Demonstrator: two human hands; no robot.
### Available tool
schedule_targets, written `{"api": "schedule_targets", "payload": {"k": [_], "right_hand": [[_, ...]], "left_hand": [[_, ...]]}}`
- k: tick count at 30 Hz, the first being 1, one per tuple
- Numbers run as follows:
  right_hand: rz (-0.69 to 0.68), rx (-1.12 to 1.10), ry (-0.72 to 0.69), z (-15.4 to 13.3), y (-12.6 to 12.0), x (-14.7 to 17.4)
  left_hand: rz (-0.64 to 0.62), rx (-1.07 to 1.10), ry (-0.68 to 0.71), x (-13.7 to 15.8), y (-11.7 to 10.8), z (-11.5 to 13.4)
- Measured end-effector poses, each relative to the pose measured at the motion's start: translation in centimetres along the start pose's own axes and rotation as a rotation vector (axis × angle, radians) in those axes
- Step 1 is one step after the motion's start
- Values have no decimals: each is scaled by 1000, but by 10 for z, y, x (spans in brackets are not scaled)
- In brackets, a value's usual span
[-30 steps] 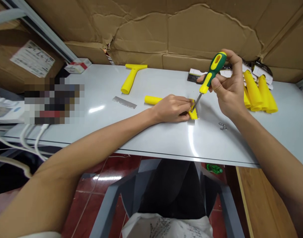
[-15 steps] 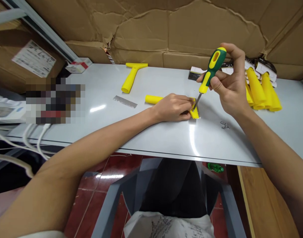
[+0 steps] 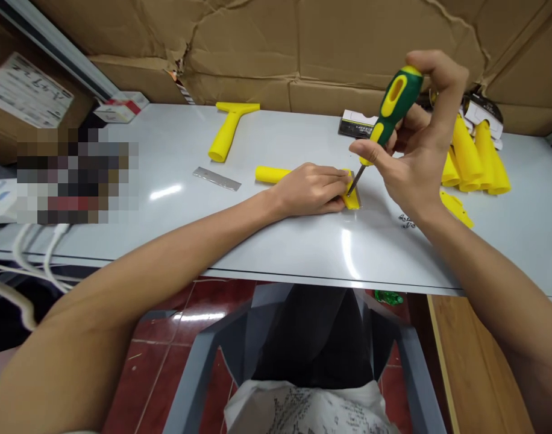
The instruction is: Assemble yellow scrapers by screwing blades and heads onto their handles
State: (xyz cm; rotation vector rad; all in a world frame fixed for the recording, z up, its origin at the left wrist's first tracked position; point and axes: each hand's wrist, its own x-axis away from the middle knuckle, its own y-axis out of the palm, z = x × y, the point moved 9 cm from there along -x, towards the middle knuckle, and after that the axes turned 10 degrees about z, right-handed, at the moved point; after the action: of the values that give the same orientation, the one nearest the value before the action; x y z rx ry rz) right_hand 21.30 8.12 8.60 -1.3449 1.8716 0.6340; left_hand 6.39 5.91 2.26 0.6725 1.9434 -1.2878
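Observation:
My left hand (image 3: 313, 190) is closed over a yellow scraper (image 3: 271, 175), pressing it flat on the table; its handle sticks out to the left and its head to the right. A thin metal edge shows along the head. In my right hand (image 3: 420, 132) is a green and yellow screwdriver (image 3: 397, 99), tilted, with its tip down on the scraper's head. My fingers curl about the top of its handle, and the thumb lies along the lower end. Several small screws (image 3: 407, 221) lie beside my right wrist. Any screw under the tip is too small to make out.
A second yellow scraper handle (image 3: 228, 129) and a loose metal blade (image 3: 217, 179) lie to the left. Several yellow handles (image 3: 468, 154) with packaging stand at the right, near a flat yellow piece (image 3: 457, 208). Cardboard (image 3: 244, 51) lines the table's back.
My right hand has turned around the screwdriver handle, the thumb swinging out lower and to the left. The tip stays on the scraper head. The view has shifted slightly.

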Motion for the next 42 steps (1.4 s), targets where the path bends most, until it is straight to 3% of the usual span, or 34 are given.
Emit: {"api": "schedule_targets", "payload": {"k": [4, 9, 14, 16, 22, 31, 37, 42], "right_hand": [[126, 111, -135, -12, -5, 6], [86, 72, -311, -27, -2, 1], [-179, 122, -107, -16, 4, -4], [-217, 95, -71, -14, 3, -4], [-186, 80, -77, -10, 3, -4], [-29, 147, -179, -12, -5, -1], [-33, 142, -161, -4, -6, -4], [31, 102, -191, -13, -8, -3]], "left_hand": [[-14, 35, -45, 2, 2, -4], [46, 30, 26, -3, -7, 3], [75, 4, 50, -6, -11, 5], [88, 5, 55, -7, -12, 6], [105, 10, 41, -7, -13, 5], [104, 21, 22, -6, -11, 3], [147, 34, -4, -5, -14, 1], [131, 0, -10, -7, -12, 1]]}}
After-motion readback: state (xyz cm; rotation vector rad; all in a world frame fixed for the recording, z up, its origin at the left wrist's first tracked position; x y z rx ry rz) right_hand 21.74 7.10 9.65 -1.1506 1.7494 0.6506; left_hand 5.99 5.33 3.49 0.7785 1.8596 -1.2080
